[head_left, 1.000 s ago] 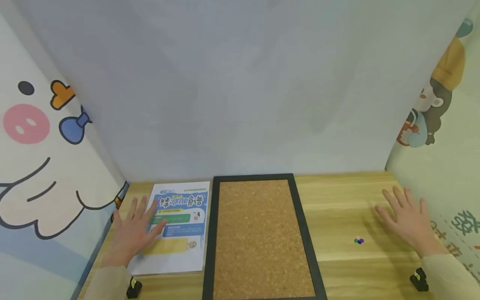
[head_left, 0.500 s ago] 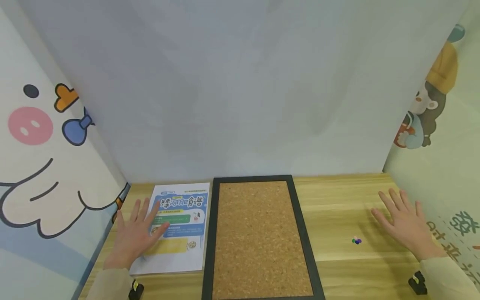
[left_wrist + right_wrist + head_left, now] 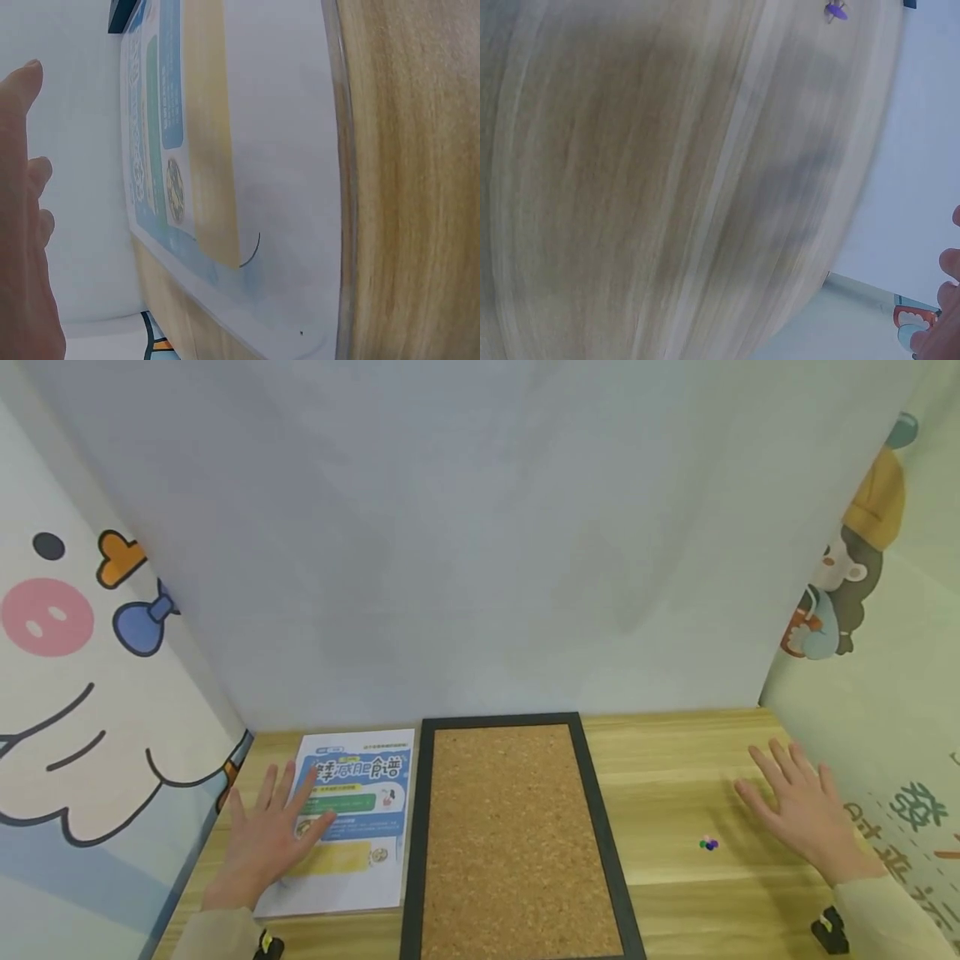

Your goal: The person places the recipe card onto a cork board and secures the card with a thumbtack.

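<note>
My left hand (image 3: 266,835), fingers spread, is over the left edge of a printed poster sheet (image 3: 367,889) and covers part of it. The sheet has blue, green and yellow blocks; in the left wrist view the fingers stand apart above the sheet (image 3: 292,180). My right hand (image 3: 802,810) is spread above the right side of the wooden table, holding nothing, its shadow falling below. Between that hand and the cork board (image 3: 517,843) lies a small cluster of coloured push pins (image 3: 708,843). A purple push pin (image 3: 836,11) shows at the top of the right wrist view.
The cork board has a black frame (image 3: 603,827) and lies mid-table, right of the sheet. A grey-white backdrop (image 3: 480,543) rises behind the table (image 3: 675,760). Cartoon-printed panels flank it at left (image 3: 112,710) and right (image 3: 885,693).
The head view has shifted slightly, so the table sits a little lower in it. Both hands keep their spread pose; the sheet, board and push pins lie as before.
</note>
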The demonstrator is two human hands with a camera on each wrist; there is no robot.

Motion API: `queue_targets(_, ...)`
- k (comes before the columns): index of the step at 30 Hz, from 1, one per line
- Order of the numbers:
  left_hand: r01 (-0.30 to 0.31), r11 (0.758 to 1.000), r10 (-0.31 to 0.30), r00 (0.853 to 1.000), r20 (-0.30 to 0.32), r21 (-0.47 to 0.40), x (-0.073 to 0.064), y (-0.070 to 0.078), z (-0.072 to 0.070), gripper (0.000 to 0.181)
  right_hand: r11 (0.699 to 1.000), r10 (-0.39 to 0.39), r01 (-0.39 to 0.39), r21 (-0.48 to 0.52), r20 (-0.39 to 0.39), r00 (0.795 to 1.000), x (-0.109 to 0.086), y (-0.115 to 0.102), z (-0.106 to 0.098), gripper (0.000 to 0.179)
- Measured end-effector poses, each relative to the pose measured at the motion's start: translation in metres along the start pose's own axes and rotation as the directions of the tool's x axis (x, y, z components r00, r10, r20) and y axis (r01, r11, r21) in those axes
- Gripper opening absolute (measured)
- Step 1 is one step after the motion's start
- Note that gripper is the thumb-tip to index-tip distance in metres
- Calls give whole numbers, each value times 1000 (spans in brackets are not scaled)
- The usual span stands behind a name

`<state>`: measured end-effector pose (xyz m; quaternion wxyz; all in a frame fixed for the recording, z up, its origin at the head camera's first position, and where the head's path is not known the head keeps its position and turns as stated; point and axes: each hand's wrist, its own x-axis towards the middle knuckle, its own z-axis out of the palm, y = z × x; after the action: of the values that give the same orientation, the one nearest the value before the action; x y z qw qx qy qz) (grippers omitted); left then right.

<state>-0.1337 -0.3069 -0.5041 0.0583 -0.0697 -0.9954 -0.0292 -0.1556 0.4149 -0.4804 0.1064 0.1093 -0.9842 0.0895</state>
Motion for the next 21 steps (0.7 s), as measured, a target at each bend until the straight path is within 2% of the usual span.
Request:
queue_targets(4, -15, 998, 13, 999, -35, -61, 2, 3, 2, 82, 1000, -19, 20, 24, -30, 999, -2, -1, 0, 68)
queue_targets(8, -9, 984, 0, 999, -53, -179, 1, 6, 1, 81, 997, -62, 66, 46, -90, 994, -1, -8, 3, 59)
queue_targets(12, 49, 961, -59, 998, -28, -274, -7, 9, 1, 82, 993, -75, 85, 77, -117, 990, -4, -17, 9, 42)
queue_targets(14, 112, 942, -117, 993, 2, -315, -14, 11, 2, 83, 989, -80, 92, 112, -107, 991, -7, -19, 14, 31)
queue_targets(17, 224, 902, -226, 973, 40, -370, -25, 12, 7, 78, 979, -70, 78, 189, -51, 996, -13, -21, 18, 18)
queue_targets(21, 390, 819, -383, 918, 105, -420, -39, 10, 13, 70, 951, -11, -11, 309, 69, 998, -25, -26, 25, 10)
